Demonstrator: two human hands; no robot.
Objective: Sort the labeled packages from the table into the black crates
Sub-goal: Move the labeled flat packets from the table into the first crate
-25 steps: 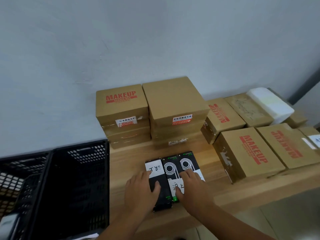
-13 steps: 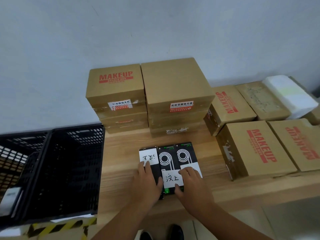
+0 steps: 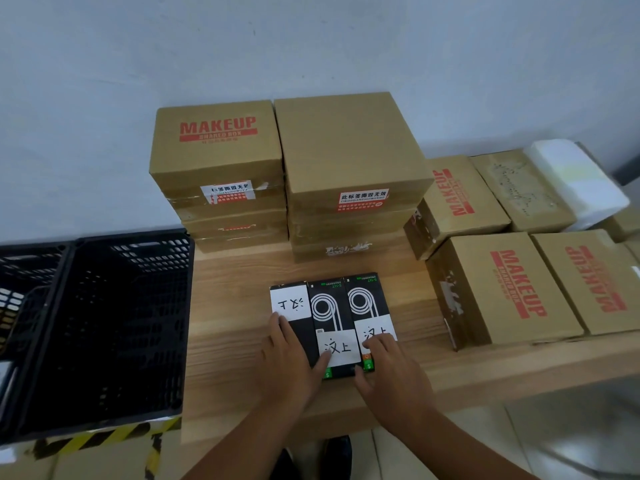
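Observation:
Three slim black packages lie side by side on the wooden table (image 3: 228, 306), each with a white handwritten label: the left package (image 3: 290, 303), the middle package (image 3: 329, 306) and the right package (image 3: 363, 299). My left hand (image 3: 287, 368) lies flat on the near half of the left package, its thumb touching the middle package's label. My right hand (image 3: 391, 372) rests on the near end of the right package, thumb at the middle package's near edge. Left of the table stands a black crate (image 3: 131, 237); its inside looks dark.
A second black crate (image 3: 31, 258) adjoins the first at the far left. Stacked brown MAKEUP cartons (image 3: 214, 150) and a plain-topped stack (image 3: 349, 147) stand against the wall. More cartons (image 3: 498, 289) and a white foam box (image 3: 575, 178) fill the right side. Yellow-black tape (image 3: 104, 438) marks the floor.
The view has tilted down and drawn closer. Both hands stay on the three packages, which have not left the table.

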